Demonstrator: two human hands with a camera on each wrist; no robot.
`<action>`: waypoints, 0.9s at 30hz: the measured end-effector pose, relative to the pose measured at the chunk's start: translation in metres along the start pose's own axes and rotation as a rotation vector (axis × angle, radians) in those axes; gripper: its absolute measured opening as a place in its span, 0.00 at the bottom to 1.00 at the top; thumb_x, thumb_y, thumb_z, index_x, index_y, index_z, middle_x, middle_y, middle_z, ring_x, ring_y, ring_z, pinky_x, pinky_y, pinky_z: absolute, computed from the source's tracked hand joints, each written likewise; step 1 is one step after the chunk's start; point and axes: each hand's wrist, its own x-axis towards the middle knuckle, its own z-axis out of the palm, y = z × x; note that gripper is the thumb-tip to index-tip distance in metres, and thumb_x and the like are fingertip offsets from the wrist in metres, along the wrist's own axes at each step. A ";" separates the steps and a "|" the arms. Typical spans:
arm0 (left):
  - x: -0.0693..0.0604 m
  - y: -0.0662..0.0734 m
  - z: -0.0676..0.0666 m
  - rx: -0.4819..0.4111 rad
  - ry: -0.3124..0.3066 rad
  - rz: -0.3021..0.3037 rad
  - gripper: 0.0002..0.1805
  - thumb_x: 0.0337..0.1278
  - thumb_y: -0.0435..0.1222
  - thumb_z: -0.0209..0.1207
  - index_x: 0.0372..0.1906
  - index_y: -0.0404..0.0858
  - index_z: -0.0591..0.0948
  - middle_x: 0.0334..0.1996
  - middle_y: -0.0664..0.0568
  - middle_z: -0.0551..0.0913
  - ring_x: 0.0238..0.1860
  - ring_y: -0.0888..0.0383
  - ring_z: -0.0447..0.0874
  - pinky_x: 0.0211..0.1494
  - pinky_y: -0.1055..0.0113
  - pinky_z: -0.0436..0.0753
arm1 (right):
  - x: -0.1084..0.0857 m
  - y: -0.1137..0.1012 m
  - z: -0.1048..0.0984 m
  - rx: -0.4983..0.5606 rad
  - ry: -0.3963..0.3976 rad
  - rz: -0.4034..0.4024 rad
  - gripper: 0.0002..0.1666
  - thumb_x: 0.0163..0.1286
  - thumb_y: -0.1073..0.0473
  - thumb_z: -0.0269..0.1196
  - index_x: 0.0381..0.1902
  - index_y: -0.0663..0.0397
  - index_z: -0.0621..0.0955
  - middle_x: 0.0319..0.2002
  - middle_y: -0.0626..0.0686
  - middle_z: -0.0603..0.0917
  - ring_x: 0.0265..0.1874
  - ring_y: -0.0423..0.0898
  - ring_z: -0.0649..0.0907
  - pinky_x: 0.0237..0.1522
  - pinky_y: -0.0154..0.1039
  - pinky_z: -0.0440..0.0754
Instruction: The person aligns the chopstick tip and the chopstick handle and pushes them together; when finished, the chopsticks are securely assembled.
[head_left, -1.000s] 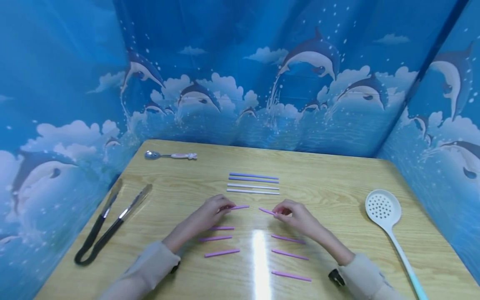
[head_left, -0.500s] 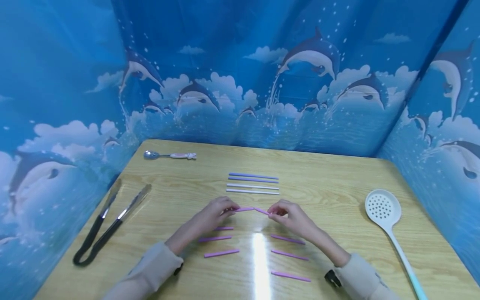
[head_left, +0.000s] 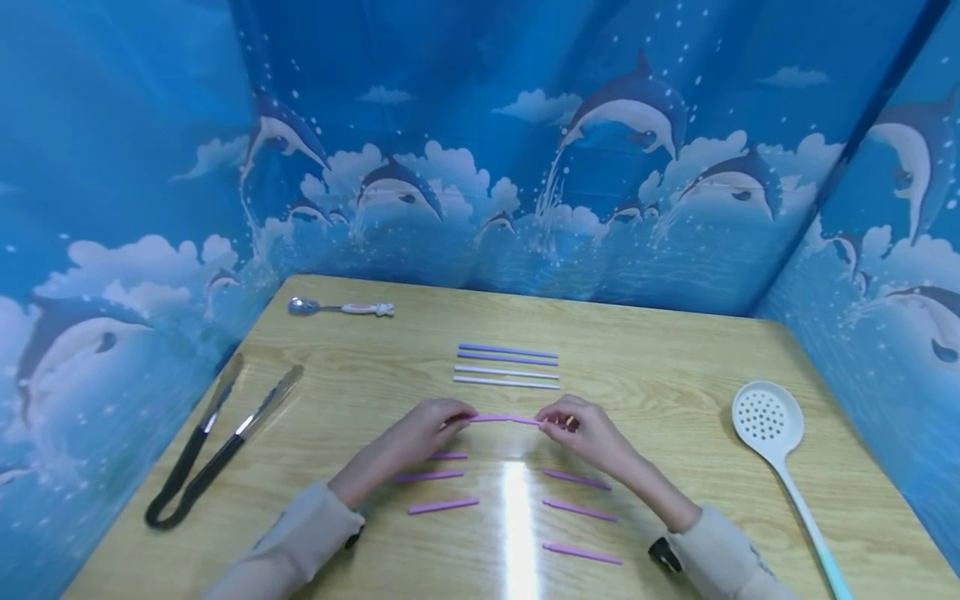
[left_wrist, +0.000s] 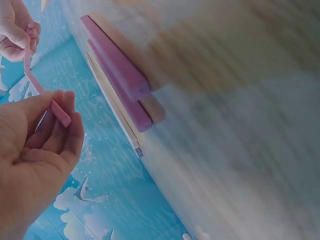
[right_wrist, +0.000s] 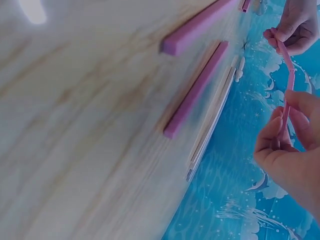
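Note:
Above the middle of the table, my left hand [head_left: 437, 423] pinches a short pink stick [head_left: 489, 418] between thumb and fingertips. Opposite it, my right hand [head_left: 583, 427] pinches a similar pink stick [head_left: 527, 421]. The inner ends of the two sticks meet in a nearly straight line; whether they are joined cannot be told. In the left wrist view, the square end of the left stick [left_wrist: 62, 114] pokes out past the fingers. The right wrist view shows a slight bend where the right stick [right_wrist: 291, 80] meets the other.
Several pink sticks lie in a left column [head_left: 444, 506] and a right column [head_left: 581, 553]. Behind the hands are two white sticks [head_left: 506, 382] and two blue-purple ones [head_left: 507, 359]. Tongs [head_left: 213, 458] and a spoon [head_left: 341, 308] lie left, a skimmer [head_left: 772, 425] right.
The hands have come closer together. The held sticks were apart a second ago, touched at an angle half a second ago, and now lie almost in line.

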 end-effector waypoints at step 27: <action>0.002 -0.003 0.003 0.037 0.148 0.198 0.09 0.59 0.28 0.58 0.42 0.27 0.82 0.36 0.41 0.86 0.39 0.49 0.85 0.46 0.65 0.84 | 0.004 -0.005 0.008 -0.008 0.138 -0.120 0.04 0.59 0.68 0.66 0.33 0.60 0.85 0.25 0.43 0.76 0.21 0.31 0.66 0.19 0.26 0.68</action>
